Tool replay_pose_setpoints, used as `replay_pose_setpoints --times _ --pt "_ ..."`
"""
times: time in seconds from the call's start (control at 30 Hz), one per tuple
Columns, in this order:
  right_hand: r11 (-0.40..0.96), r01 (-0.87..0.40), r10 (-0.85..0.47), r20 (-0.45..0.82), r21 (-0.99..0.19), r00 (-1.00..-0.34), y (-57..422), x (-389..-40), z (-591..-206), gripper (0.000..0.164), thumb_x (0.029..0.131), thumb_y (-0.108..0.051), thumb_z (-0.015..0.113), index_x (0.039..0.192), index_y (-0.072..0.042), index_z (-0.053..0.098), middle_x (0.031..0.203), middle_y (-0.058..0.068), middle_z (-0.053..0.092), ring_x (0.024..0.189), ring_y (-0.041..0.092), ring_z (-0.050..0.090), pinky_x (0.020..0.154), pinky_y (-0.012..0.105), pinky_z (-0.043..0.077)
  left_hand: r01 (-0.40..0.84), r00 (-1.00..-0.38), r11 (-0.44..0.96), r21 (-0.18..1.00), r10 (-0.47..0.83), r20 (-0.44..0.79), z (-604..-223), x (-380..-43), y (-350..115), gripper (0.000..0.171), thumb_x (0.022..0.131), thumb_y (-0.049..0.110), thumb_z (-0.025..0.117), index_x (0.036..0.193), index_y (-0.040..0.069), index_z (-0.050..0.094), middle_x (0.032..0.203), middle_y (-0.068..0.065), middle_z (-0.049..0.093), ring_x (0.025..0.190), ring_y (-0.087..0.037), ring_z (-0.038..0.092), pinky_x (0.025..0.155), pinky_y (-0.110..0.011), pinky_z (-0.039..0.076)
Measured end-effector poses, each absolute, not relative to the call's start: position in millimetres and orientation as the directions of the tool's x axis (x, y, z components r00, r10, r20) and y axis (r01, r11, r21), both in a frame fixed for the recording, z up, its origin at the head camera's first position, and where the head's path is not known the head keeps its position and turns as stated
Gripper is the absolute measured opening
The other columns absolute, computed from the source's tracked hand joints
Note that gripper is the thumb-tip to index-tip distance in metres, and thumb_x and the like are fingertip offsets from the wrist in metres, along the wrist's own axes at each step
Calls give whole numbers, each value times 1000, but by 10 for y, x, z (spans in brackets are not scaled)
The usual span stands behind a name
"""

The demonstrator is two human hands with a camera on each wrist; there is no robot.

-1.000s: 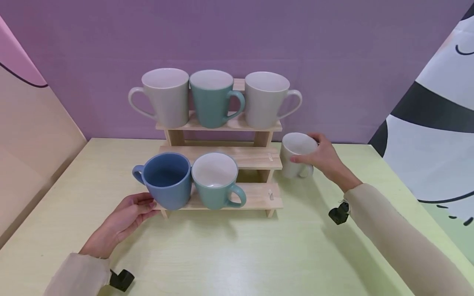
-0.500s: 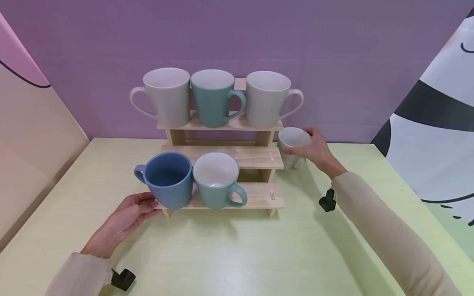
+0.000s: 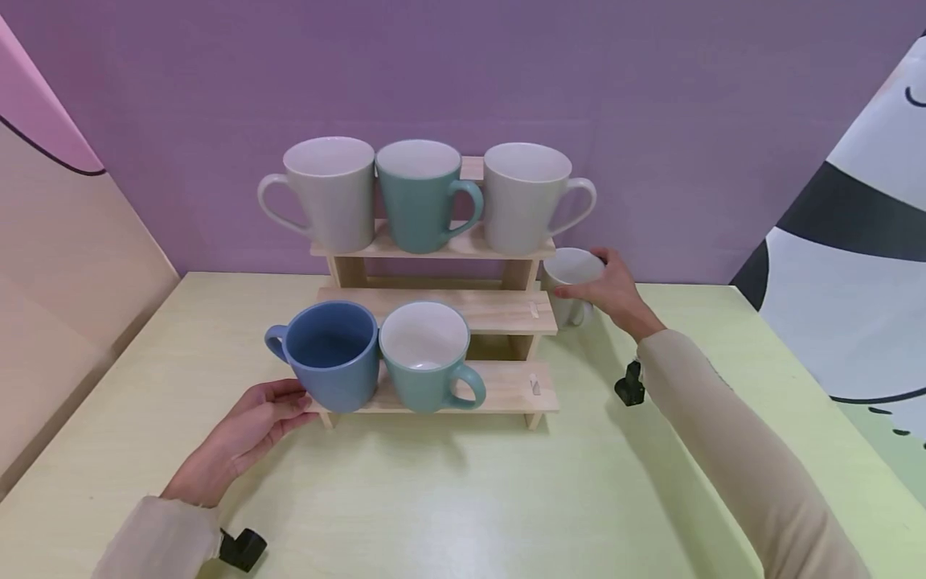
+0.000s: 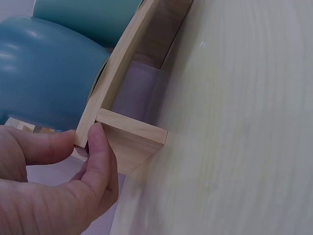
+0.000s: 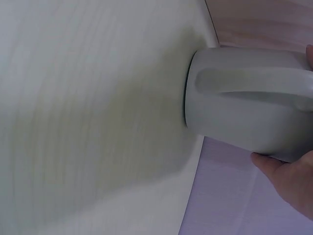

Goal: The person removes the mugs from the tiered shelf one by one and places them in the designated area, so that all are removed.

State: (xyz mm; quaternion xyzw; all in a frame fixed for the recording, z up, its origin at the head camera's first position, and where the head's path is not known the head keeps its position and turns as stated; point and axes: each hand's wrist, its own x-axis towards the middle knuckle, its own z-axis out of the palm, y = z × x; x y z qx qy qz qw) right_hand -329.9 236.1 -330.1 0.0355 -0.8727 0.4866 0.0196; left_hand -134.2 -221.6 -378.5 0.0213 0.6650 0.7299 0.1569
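A three-tier wooden stand (image 3: 441,310) is in the middle of the head view. My left hand (image 3: 249,430) pinches the left end of its lowest shelf; the left wrist view shows the thumb (image 4: 51,147) on one side of the board and fingers on the other. To the right of the stand, my right hand (image 3: 613,293) grips a white mug (image 3: 567,269) around its upper part. The mug is upright, its base at the tabletop in the right wrist view, its handle (image 5: 259,81) facing that camera. A blue mug (image 3: 333,362) and a light teal mug (image 3: 423,378) occupy the lowest shelf.
On the top shelf are a white mug (image 3: 336,201), a teal mug (image 3: 419,201) and another white mug (image 3: 524,201). Nothing stands on the middle shelf. A purple backdrop (image 3: 651,121) rises behind the pale table (image 3: 463,498), with printed panels at both sides.
My right hand has moved the white mug back and slightly left, closer to the stand's right side, where the stand now partly hides it. My left hand keeps its hold on the shelf end.
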Motion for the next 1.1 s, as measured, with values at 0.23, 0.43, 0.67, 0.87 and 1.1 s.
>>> replay_pose_setpoints --times 0.23,0.43,0.67,0.87,1.1 --pt "521 -101 -45 91 -847 -995 2369 -3326 -3326 92 70 -9 81 141 8 25 137 27 38 120 39 42 100 48 40 -200 -951 -58 978 251 -180 -3782 -1335 -2208 49 95 -7 37 138 -23 18 103 5 60 94 -5 65 88 -20 53" --pt "523 -101 -71 74 -846 -995 2368 -3316 -3311 95 71 -10 80 142 8 20 139 28 35 121 40 40 101 49 38 -199 -951 -69 977 254 -176 -3789 -1332 -2216 49 95 -7 37 137 -23 18 102 5 61 94 -5 65 88 -20 53" --pt "554 -61 -98 7 -831 -995 2387 -3298 -3259 105 73 -16 80 147 5 8 144 29 29 125 41 37 108 52 33 -197 -950 -64 978 260 -174 -3783 -1337 -2210 50 95 -9 36 138 -23 15 102 5 60 93 -4 64 88 -19 53" --pt "580 -46 -126 -34 -813 -991 2440 -3265 -3222 106 76 -20 79 148 4 4 144 29 29 127 41 36 109 52 32 -186 -949 -57 981 269 -164 -3785 -1352 -2193 50 94 -9 36 137 -23 15 101 4 59 92 -4 63 88 -19 53" --pt "580 -65 -158 -33 -812 -987 2498 -3220 -3150 107 77 -17 78 147 7 1 150 29 20 135 42 30 113 53 28 -183 -950 -48 982 267 -164 -3795 -1373 -2195 50 94 -9 37 138 -22 16 101 5 59 93 -5 64 88 -19 53"
